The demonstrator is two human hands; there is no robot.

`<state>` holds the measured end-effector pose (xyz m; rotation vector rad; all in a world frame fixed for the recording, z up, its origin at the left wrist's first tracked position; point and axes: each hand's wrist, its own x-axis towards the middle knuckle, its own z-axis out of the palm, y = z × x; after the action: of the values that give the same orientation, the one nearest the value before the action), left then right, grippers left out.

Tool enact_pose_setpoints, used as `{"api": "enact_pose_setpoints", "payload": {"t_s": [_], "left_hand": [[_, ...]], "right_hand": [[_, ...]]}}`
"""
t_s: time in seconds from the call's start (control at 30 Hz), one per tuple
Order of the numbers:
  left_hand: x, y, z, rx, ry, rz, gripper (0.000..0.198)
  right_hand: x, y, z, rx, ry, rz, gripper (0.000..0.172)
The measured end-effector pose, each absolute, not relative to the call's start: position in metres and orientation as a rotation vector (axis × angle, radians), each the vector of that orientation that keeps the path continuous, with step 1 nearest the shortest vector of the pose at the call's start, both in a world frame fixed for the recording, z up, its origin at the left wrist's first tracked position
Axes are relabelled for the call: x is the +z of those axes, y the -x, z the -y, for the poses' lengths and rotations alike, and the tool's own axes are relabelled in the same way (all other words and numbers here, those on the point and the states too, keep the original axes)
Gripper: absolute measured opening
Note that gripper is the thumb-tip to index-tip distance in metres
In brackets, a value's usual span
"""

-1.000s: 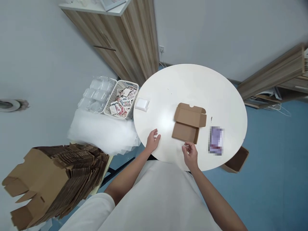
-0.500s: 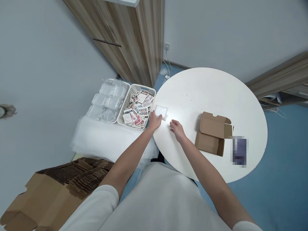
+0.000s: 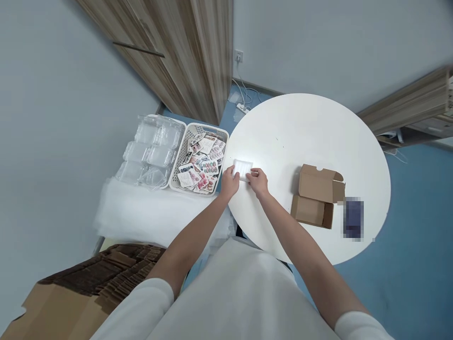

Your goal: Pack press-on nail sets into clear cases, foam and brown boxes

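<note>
A small white packet (image 3: 242,168) lies near the left edge of the round white table (image 3: 311,132). My left hand (image 3: 230,182) grips the packet's near left corner, and my right hand (image 3: 259,181) pinches its near right corner. Both hands have their fingers curled onto it. An open brown cardboard box (image 3: 316,196) stands on the table to the right, apart from both hands.
A white basket (image 3: 198,158) of colourful cards and several clear plastic trays (image 3: 150,151) sit on a side surface to the left. White foam sheets (image 3: 148,212) lie below them. A carton of flat brown boxes (image 3: 81,288) is at lower left. A dark blurred object (image 3: 354,218) lies right of the box.
Both hands left the cardboard box and moved left across the table to the white packet. My right hand has now joined my left hand on it.
</note>
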<state>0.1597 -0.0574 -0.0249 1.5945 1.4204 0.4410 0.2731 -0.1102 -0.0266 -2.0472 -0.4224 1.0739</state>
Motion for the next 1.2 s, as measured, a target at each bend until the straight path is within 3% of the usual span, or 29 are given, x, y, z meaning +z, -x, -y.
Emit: {"api": "enact_pose_setpoints", "payload": {"t_s": [0.23, 0.73, 1.0, 1.2], "left_hand": [[-0.028, -0.148, 0.083, 0.451, -1.46, -1.359, 0.023], [0.02, -0.201, 0.177, 0.656, -1.473, -1.175, 0.024], [0.027, -0.281, 0.236, 0.508, -1.65, -1.064, 0.024], [0.012, -0.307, 0.257, 0.333, -1.832, -1.085, 0.025]], "right_hand": [[-0.029, -0.277, 0.148, 1.018, 2.068, 0.513, 0.029], [0.031, -0.328, 0.252, 0.814, 1.905, 0.668, 0.03], [0.029, -0.401, 0.331, 0.678, 2.0, 0.68, 0.028], [0.012, -0.429, 0.354, 0.73, 2.125, 0.834, 0.016]]}}
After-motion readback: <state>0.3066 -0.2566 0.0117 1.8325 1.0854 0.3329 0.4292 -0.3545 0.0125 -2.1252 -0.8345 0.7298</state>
